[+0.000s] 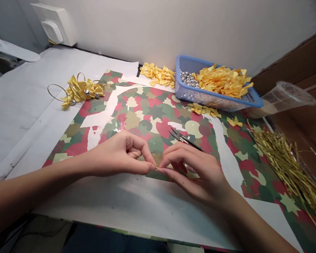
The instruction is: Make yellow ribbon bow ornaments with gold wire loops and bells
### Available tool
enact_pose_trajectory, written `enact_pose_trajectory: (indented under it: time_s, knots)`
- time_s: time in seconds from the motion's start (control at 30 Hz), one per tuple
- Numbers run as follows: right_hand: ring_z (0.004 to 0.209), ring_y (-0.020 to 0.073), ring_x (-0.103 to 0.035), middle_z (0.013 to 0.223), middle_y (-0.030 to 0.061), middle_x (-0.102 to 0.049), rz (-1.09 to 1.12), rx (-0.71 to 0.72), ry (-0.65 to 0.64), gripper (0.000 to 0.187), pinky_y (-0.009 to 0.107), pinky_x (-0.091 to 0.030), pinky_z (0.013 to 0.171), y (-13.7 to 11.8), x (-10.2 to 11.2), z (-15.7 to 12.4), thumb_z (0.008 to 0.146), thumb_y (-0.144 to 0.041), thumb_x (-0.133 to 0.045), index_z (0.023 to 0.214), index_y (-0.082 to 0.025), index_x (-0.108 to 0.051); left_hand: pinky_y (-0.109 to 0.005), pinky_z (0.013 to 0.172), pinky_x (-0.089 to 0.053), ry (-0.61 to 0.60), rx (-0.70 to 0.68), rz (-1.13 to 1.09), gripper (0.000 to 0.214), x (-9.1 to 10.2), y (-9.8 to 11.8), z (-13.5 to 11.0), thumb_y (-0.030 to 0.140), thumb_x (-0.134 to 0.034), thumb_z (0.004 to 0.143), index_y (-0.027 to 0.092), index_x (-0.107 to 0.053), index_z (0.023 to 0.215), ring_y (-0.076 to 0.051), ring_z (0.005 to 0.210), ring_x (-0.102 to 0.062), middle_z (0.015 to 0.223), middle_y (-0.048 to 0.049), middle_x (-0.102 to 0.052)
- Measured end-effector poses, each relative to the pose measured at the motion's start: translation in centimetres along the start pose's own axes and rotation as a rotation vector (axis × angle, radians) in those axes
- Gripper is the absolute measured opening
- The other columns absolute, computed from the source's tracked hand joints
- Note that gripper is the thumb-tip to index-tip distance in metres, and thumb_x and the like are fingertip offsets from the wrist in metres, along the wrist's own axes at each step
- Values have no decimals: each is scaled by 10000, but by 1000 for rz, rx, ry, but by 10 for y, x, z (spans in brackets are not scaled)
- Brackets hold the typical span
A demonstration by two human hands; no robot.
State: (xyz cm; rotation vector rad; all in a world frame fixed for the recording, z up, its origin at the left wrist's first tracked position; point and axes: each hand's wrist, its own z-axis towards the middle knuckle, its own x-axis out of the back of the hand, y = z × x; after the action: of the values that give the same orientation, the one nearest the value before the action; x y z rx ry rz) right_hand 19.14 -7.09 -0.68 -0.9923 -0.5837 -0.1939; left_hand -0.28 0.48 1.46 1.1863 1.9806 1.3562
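My left hand [131, 154] is closed in a pinch at the middle of the table, with a thin gold cord [137, 154] running through its fingers. My right hand [193, 168] pinches the same cord, its thumb and fingertip meeting those of the left hand. Most of the cord is hidden by the fingers. Just behind my right hand lie small black-handled scissors [184, 138]. Further off to the left sit several yellow ribbon bows [77, 89] with silver bells and gold cord loops.
A blue basket [213, 100] holds yellow bows [223, 80] and silver bells [189, 78]. Loose bows [158, 74] lie beside it. At the right are a bundle of gold cords [287, 165] and a clear plastic cup [284, 98] on its side. Patterned paper [155, 112] covers the table.
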Motion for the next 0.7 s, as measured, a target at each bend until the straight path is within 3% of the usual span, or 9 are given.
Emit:
enact_pose_trajectory:
  time_s: [0.3,0.5,0.6,0.7]
  knots:
    - [608,100,-489,803,33,-566,98,-65,-114,99,214,-422,487,-1,3,-3,855,-92,-549,830,-184,-522,-207,440,-151,-22,-49,-2,87,-1,-1,-2,119,-624,688,140,-577,618,-37,432,-176,448,128,-202]
    - [570,94,-516,719,15,-603,255,-65,-121,135,192,-406,427,-5,6,2,767,-75,-635,728,-187,-569,-201,413,-163,-227,-122,-9,73,4,-3,-5,204,-608,795,143,-595,756,-46,414,-195,444,120,-242]
    - [662,128,-603,729,29,-652,393,-74,-134,124,214,-476,505,-5,6,2,754,-83,-655,723,-187,-594,-206,412,-177,-311,-190,27,89,6,0,-8,243,-560,857,157,-580,842,-60,435,-232,489,101,-279]
    - [661,130,-607,708,26,-648,564,-114,-164,110,241,-511,581,-4,3,-1,746,-125,-681,700,-185,-601,-210,435,-216,-382,-239,87,78,4,4,-11,234,-538,866,167,-549,830,-71,475,-277,546,80,-320]
